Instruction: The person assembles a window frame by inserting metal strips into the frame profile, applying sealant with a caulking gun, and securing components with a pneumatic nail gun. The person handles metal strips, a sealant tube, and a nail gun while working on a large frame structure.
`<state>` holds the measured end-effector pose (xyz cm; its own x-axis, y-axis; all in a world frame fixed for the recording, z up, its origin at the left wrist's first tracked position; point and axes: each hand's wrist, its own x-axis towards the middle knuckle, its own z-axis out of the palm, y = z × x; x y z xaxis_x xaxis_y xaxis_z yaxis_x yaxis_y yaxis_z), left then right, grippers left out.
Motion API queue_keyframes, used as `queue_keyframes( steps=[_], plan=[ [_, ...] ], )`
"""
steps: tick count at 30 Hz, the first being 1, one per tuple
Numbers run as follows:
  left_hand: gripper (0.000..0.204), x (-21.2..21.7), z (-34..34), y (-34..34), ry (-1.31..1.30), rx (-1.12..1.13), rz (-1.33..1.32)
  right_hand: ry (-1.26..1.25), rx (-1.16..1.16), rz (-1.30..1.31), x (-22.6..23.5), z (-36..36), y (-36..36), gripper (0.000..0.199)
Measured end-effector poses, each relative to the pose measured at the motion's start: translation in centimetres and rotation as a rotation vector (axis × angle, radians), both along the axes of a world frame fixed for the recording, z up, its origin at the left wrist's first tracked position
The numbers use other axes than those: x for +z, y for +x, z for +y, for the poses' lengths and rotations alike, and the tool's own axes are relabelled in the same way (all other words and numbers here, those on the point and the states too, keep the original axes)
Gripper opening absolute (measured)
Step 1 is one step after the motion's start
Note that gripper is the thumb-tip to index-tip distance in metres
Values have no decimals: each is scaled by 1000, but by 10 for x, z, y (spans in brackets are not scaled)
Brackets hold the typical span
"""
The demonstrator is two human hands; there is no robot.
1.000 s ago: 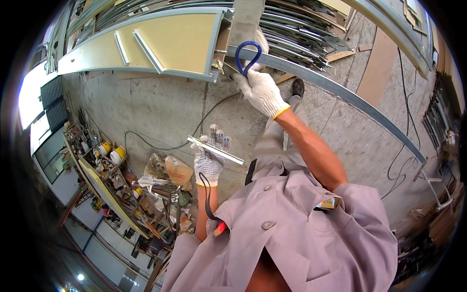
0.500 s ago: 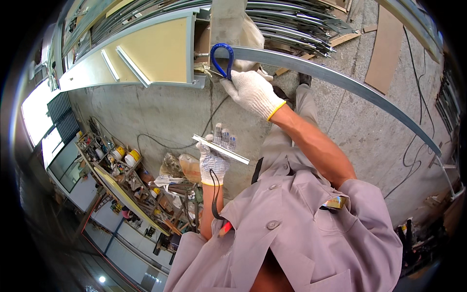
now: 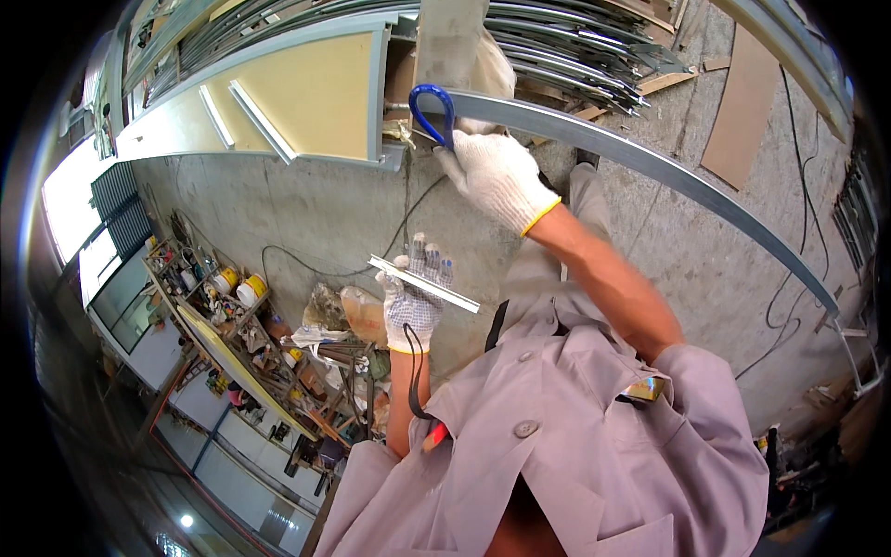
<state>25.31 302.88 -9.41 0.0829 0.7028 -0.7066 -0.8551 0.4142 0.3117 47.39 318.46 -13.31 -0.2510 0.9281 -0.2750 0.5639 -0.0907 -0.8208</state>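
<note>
The right hand [image 3: 492,176], in a white knitted glove with a yellow edge at the wrist, is closed, and a blue loop [image 3: 450,132] stands out from between its thumb and fingers. What part of the loop is inside the grip, I cannot tell. The left hand [image 3: 415,292] has its palm turned up and its fingers stretched out, a little apart. A short white strip [image 3: 432,285] is lying slantwise across this palm, with one end reaching out at each side of the hand (the thumb is partly hidden, so how firmly it presses is not clear). Over the left forearm hangs a black strap [image 3: 414,371], which goes to the grey shirt, near a small red thing [image 3: 436,436].

Just beyond the blue loop, a long grey metal bar [image 3: 650,158] runs away to the right, and whether the right hand touches it cannot be seen. To the left of the loop is a yellow panel [image 3: 325,79] in a grey frame, bearing two light strips [image 3: 262,121]. Behind the bar there is a pile of thin metal profiles [image 3: 566,56]. On the concrete floor [image 3: 278,204] lies a dark cable, and farther left stand two white and yellow buckets [image 3: 251,290]
</note>
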Motion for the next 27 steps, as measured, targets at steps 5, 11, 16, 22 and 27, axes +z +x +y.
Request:
queue_keyframes(
  steps=[5,11,16,22,27],
  plan=[
    [36,1,5,0,10,15,-23,-9,153,-72,0,8,8,32],
    [38,6,7,-3,38,-11,44,123,8,245,-10,-5,12,38],
    [38,6,6,-3,32,-4,-16,-340,-164,562,-6,-39,6,45],
    [37,-5,-8,-14,48,-16,-26,-338,-260,612,-11,-37,-14,49],
    [39,-7,-10,-19,62,-6,-78,-420,-316,694,-22,-37,-18,42]
  ],
)
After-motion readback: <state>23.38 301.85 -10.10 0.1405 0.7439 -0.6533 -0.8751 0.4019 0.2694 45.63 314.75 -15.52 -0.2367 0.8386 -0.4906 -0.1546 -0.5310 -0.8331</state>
